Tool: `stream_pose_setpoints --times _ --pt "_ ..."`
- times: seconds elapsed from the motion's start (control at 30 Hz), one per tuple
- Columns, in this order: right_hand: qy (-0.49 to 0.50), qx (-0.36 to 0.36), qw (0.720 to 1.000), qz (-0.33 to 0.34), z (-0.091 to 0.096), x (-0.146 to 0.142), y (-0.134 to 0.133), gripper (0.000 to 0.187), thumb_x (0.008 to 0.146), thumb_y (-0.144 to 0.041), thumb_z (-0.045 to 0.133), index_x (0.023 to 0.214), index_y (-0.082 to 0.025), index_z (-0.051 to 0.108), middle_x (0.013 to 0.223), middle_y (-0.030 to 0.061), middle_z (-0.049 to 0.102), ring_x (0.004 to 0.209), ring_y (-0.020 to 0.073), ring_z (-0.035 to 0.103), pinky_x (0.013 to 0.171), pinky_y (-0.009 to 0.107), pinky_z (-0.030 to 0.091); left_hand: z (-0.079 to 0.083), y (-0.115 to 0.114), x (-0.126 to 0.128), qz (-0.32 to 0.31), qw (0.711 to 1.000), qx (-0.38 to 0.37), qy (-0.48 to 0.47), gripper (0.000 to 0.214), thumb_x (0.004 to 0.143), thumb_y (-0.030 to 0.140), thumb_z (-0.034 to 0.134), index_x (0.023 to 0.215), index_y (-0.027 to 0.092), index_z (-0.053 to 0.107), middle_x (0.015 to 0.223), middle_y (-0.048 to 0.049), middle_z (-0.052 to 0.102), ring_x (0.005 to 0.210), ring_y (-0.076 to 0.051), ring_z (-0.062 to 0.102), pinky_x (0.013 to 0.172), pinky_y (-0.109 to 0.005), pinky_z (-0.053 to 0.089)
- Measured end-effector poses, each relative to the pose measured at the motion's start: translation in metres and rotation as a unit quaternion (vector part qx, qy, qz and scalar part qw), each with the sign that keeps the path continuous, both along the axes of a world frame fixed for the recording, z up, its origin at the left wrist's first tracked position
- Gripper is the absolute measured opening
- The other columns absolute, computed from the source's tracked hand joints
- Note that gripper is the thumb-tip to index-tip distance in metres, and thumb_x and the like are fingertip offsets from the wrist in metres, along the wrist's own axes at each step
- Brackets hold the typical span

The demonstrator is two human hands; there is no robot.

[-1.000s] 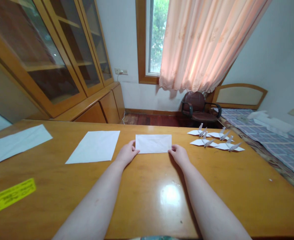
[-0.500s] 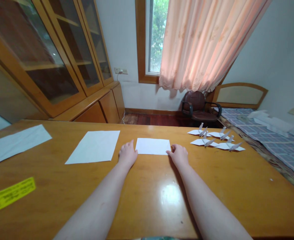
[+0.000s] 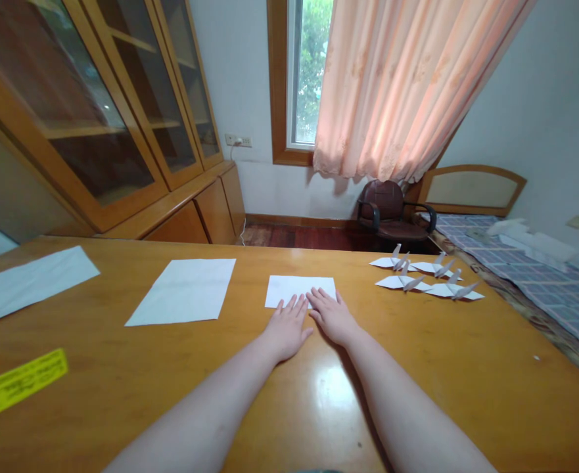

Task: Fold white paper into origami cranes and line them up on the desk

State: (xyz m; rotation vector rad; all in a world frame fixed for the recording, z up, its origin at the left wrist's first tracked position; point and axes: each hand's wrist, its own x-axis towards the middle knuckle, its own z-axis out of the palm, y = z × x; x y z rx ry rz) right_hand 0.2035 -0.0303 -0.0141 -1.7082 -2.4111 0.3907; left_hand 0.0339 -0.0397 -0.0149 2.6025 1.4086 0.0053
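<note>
A small white rectangle of paper (image 3: 289,286), apparently folded, lies flat on the wooden table in front of me. My left hand (image 3: 288,327) rests with spread fingers on its near edge, left of the middle. Close beside it, my right hand (image 3: 332,315) lies flat with its fingertips on the paper's near right part. Both hands are open and grip nothing. A larger white sheet (image 3: 185,292) lies to the left. Off to the right sit several folded paper cranes (image 3: 410,282) in two rows.
At the far left are another white paper (image 3: 33,282) and a yellow printed strip (image 3: 20,384) on the table (image 3: 171,381). Beyond the table's far edge stand a glass-door cabinet (image 3: 171,190), an armchair (image 3: 390,207) and a bed (image 3: 506,243).
My hands have left the paper's left and right sides and moved inward, now lying flat with fingers on its near edge. The paper has barely shifted.
</note>
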Motion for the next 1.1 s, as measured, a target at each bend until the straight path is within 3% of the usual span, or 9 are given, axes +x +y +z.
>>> stream_pose_setpoints --times 0.1,0.27,0.47,0.63,0.87,0.97,1.1 --pt "-0.018 -0.033 0.999 -0.016 0.003 -0.004 -0.002 0.056 0.093 -0.05 0.026 0.144 -0.027 0.023 0.152 0.0034 0.02 0.14 0.0202 0.015 0.111 0.049 0.005 0.003 0.0 0.001 0.012 1.0 -0.01 -0.004 0.066 0.089 0.048 0.033 0.145 0.014 0.023 0.152 -0.0079 0.017 0.141 -0.026 0.011 0.113 -0.051 0.012" --pt "-0.04 -0.063 0.995 -0.071 0.007 -0.007 -0.004 0.066 0.091 -0.055 0.024 0.147 -0.02 0.013 0.153 0.0056 0.011 0.141 0.0201 0.008 0.112 0.046 0.004 0.004 -0.001 0.001 0.04 0.999 -0.024 -0.008 0.066 0.09 0.048 0.031 0.145 0.012 0.022 0.152 -0.0086 0.016 0.141 -0.026 0.011 0.114 -0.048 0.012" --pt "-0.05 -0.081 0.985 -0.141 0.005 -0.002 -0.001 0.073 0.09 -0.057 0.023 0.147 -0.015 0.007 0.154 0.0067 0.004 0.141 0.0208 0.004 0.111 0.052 0.0 -0.005 0.008 -0.012 0.133 0.991 -0.015 -0.01 0.07 0.089 0.051 0.028 0.145 0.01 0.02 0.152 -0.0101 0.012 0.141 -0.025 0.009 0.114 -0.046 0.012" --pt "-0.055 -0.069 0.98 -0.181 0.001 0.001 0.002 0.07 0.091 -0.052 0.023 0.147 -0.013 0.007 0.154 0.0071 0.006 0.141 0.0207 0.004 0.11 0.054 -0.002 -0.004 0.026 -0.03 0.258 0.966 -0.023 0.007 0.067 0.09 0.047 0.021 0.146 0.012 0.016 0.153 -0.0086 0.009 0.141 -0.027 0.006 0.111 -0.057 0.008" --pt "-0.055 -0.074 0.969 -0.229 0.001 0.008 0.007 0.065 0.091 -0.048 0.024 0.147 -0.019 0.01 0.154 0.0044 0.009 0.141 0.0243 0.002 0.108 0.058 -0.001 0.0 0.03 -0.032 0.303 0.952 -0.029 0.027 0.065 0.089 0.041 0.021 0.147 0.012 0.014 0.154 -0.0046 0.006 0.141 -0.03 0.003 0.111 -0.058 0.008" --pt "-0.061 -0.093 0.956 -0.273 0.001 0.015 0.01 0.066 0.09 -0.049 0.024 0.147 -0.02 0.01 0.154 0.0036 0.006 0.141 0.0263 -0.001 0.108 0.059 0.0 0.0 0.032 -0.035 0.328 0.944 -0.013 0.037 0.064 0.089 0.036 0.022 0.146 0.01 0.015 0.154 -0.007 0.005 0.141 -0.03 0.003 0.111 -0.056 0.01" --pt "-0.071 -0.096 0.952 -0.281 0.0 0.02 0.013 0.064 0.091 -0.048 0.021 0.147 -0.02 0.009 0.155 0.0038 0.003 0.141 0.0264 -0.003 0.108 0.059 0.0 0.001 0.038 -0.044 0.349 0.936 -0.01 0.037 0.062 0.089 0.035 0.022 0.145 0.008 0.019 0.154 -0.0098 0.007 0.141 -0.031 0.005 0.11 -0.057 0.012"
